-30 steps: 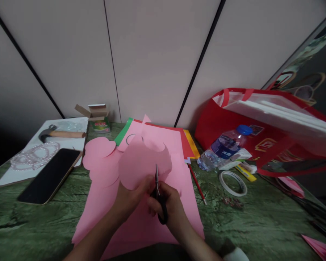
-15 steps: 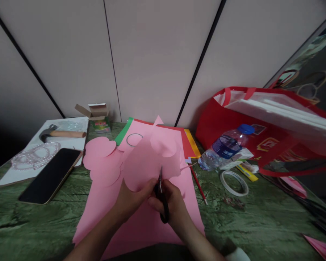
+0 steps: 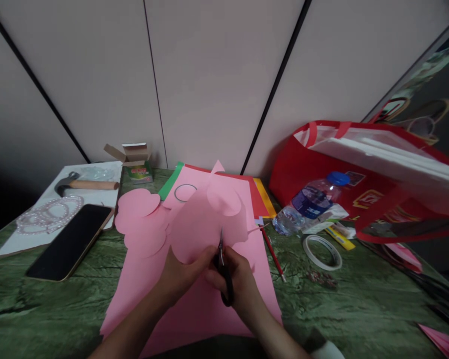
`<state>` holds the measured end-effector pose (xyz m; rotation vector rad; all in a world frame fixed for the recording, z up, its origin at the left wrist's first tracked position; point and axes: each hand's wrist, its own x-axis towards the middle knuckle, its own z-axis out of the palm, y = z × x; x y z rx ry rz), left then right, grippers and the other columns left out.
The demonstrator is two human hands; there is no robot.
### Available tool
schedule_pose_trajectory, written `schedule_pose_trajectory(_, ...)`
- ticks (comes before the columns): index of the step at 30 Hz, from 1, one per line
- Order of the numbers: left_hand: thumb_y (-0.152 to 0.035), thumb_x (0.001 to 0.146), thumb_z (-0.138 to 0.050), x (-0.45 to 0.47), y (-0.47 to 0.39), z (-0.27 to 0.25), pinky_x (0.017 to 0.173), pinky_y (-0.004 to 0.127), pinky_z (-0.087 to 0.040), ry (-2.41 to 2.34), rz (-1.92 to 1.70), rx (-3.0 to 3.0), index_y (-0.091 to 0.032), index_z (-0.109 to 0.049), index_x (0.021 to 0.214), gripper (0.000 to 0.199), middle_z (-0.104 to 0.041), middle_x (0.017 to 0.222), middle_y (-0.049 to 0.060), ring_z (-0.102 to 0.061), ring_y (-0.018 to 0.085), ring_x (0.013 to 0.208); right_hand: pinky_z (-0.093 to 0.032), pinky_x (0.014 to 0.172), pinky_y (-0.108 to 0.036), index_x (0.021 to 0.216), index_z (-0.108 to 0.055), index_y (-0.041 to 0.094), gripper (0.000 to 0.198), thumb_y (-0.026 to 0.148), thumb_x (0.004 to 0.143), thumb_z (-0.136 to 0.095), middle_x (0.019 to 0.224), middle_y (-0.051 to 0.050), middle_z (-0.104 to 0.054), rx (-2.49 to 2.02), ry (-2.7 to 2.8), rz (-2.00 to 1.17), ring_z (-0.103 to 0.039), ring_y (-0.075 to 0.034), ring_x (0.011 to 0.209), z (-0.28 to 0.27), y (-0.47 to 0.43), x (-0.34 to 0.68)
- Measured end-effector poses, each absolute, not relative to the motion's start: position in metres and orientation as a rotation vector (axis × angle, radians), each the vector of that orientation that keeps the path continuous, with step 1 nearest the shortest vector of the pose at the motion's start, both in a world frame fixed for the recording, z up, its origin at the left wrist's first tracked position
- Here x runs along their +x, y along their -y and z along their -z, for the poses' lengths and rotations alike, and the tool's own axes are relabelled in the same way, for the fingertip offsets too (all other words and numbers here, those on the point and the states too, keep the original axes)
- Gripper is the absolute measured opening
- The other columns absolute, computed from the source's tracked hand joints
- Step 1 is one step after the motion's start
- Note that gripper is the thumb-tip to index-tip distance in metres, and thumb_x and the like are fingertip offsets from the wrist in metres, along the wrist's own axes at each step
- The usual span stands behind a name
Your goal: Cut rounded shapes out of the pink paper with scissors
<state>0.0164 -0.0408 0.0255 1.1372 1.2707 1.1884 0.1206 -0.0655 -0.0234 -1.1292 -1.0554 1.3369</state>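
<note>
One piece of pink paper (image 3: 200,222), rounded on its left side, raised just beyond the two hands. Left hand (image 3: 187,269): closed on the near edge of the piece, thumb on top. Right hand (image 3: 239,279): gripping black-handled scissors (image 3: 223,271), blades pointing away from the wrist, at the paper; whether they are parted cannot be told. Under both hands: a stack of pink sheets (image 3: 190,309), on the green table (image 3: 22,309). Left of the left hand, near: pink cutouts (image 3: 140,217), round-edged, overlapping. Farther left: one dark-screened phone (image 3: 69,242), partly on a white sheet (image 3: 9,244); also on that sheet, beads (image 3: 48,219) and one wooden-handled hammer (image 3: 93,185). Beyond and left of the left hand: one small open box (image 3: 139,173). Right of the right hand, near: one red pencil (image 3: 272,252), slanted. Farther right: one roll of white tape (image 3: 309,254), flat; past it, one blue-capped bottle (image 3: 310,202), tilted, before a red bag (image 3: 292,174).
</note>
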Motion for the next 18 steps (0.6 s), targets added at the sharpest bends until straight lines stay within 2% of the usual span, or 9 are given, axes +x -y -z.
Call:
schedule_pose_trajectory(11, -0.024, 0.06, -0.06, 0.011, 0.036, -0.021, 0.049, 0.025, -0.05, -1.252, -1.133, 1.225, -0.015, -0.06, 0.06, 0.009, -0.064, 0.056, 0.001, -0.06, 0.017, 0.055, -0.031, 0.043, -0.02, 0.068, -0.051, 0.018, 0.025, 0.03, 0.057, -0.07, 0.053, 0.006, -0.047, -1.133, 1.005, -1.342, -0.041, -0.009, 0.046, 0.013, 0.066, 0.117)
schedule_pose_trajectory(18, -0.029, 0.061, -0.059, 0.01, 0.034, -0.018, 0.043, 0.025, -0.048, -1.236, -1.088, 1.275, -0.018, -0.058, 0.054, 0.013, -0.062, 0.05, 0.001, -0.058, 0.017, 0.049, -0.032, 0.039, -0.02, 0.064, -0.051, 0.018, 0.027, 0.032, 0.053, -0.072, 0.048, 0.007, -0.047, -1.153, 0.958, -1.345, -0.042, -0.008, 0.041, 0.01, 0.065, 0.115)
